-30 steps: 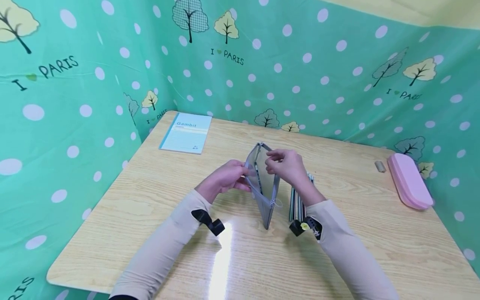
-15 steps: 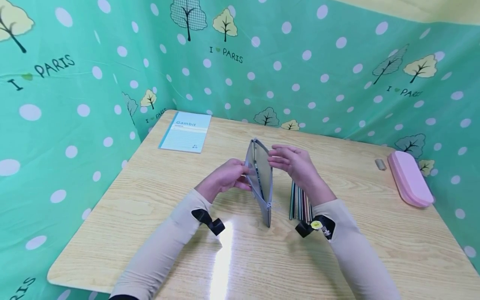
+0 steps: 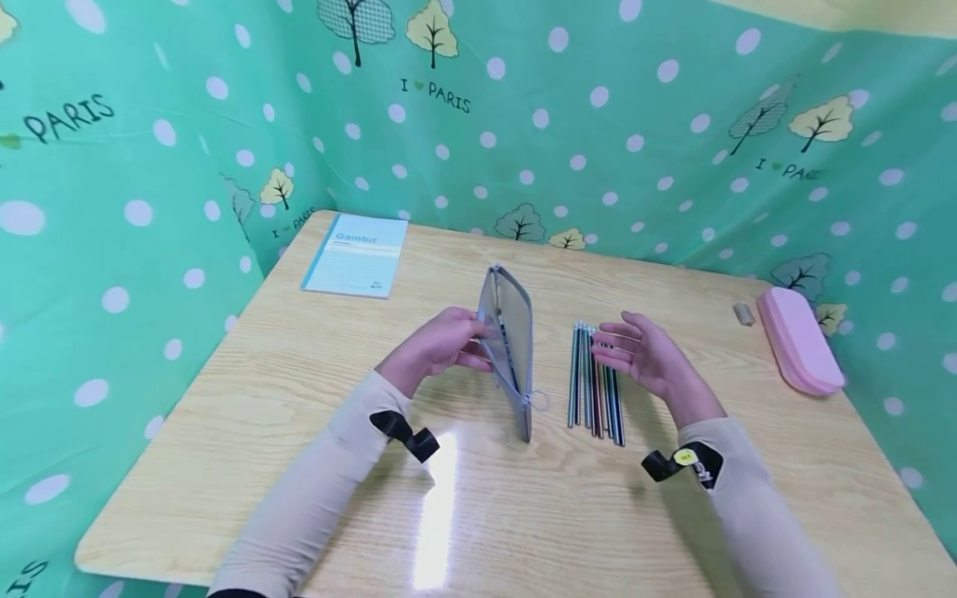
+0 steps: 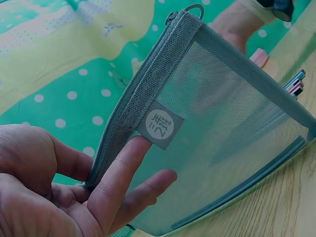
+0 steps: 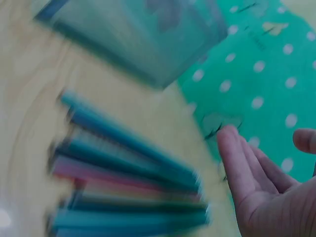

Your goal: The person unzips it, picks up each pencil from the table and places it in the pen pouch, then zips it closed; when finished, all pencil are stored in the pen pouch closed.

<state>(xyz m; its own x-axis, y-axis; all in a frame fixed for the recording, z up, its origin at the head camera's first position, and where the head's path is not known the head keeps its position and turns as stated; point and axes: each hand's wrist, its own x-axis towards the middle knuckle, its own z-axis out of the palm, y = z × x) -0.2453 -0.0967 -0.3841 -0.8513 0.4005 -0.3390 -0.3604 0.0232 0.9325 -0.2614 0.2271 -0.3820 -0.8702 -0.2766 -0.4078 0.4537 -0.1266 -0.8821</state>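
Observation:
A grey mesh zip pouch (image 3: 519, 311) stands on its edge with its mouth unzipped. My left hand (image 3: 443, 345) pinches its left side near the zip, thumb at the rim and fingers against the mesh. Through the mesh in the left wrist view, a dark pencil (image 4: 242, 182) lies along the bottom of the pouch. Right of the pouch, several pencils (image 3: 593, 390) lie side by side on the table. Over their right side hovers my right hand (image 3: 649, 359), fingers extended and holding nothing. The right wrist view is blurred, with the pencils (image 5: 128, 168) beside the fingers.
A pale blue notebook (image 3: 357, 256) lies at the back left of the wooden table (image 3: 247, 448). At the right edge are a pink pencil case (image 3: 802, 340) and a small grey eraser (image 3: 743, 313). A green dotted curtain (image 3: 561, 149) hangs behind.
My right hand has drawn out of the pouch mouth and moved right, its fingers straightening, over the pencils. My left hand keeps its hold on the pouch.

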